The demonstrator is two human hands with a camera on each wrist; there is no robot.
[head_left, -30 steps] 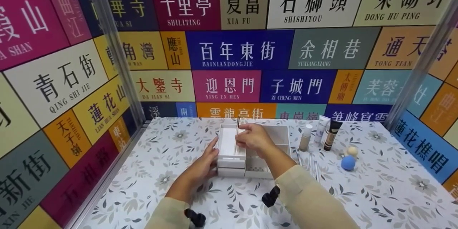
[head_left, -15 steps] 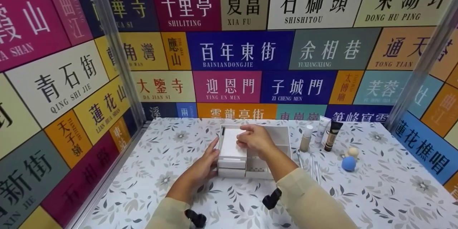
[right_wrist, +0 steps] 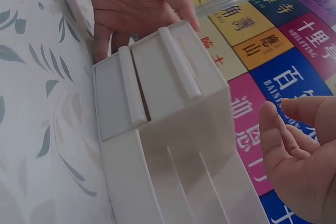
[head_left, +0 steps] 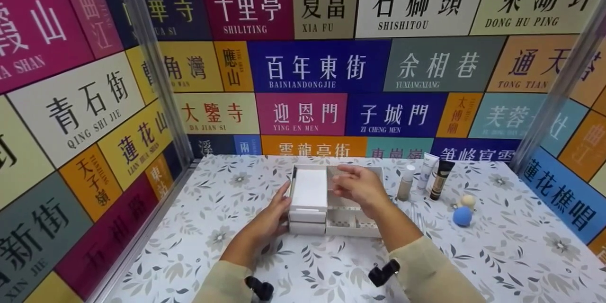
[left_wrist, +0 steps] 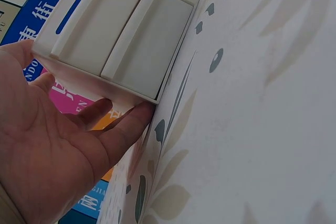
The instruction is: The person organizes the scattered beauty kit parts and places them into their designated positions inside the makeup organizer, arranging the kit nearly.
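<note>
A white desktop organizer (head_left: 308,189) with two stacked drawers on its left and open compartments on its right stands on the table. My left hand (head_left: 271,215) rests against its left side; in the left wrist view, that hand's (left_wrist: 58,150) fingertips touch the side wall, with the thumb near the upper edge. A dark slim stick (head_left: 294,173) lies along the left edge of the organizer's top. Over the right compartments hovers my right hand (head_left: 362,189), its fingers loosely bent. Seen from the right wrist, the right hand (right_wrist: 307,161) holds nothing and is apart from the organizer.
Right of the organizer stand a beige bottle (head_left: 405,183), a white tube (head_left: 427,171) and a black-and-beige tube (head_left: 441,181). Nearer lie a blue sponge (head_left: 461,217) and a cream sponge (head_left: 467,200). Thin tools (head_left: 417,220) lie partly behind the right forearm.
The right hand has let go of the dark slim stick, which now lies at the organizer's top left, and has moved right over the compartments. My left hand stays against the side.
</note>
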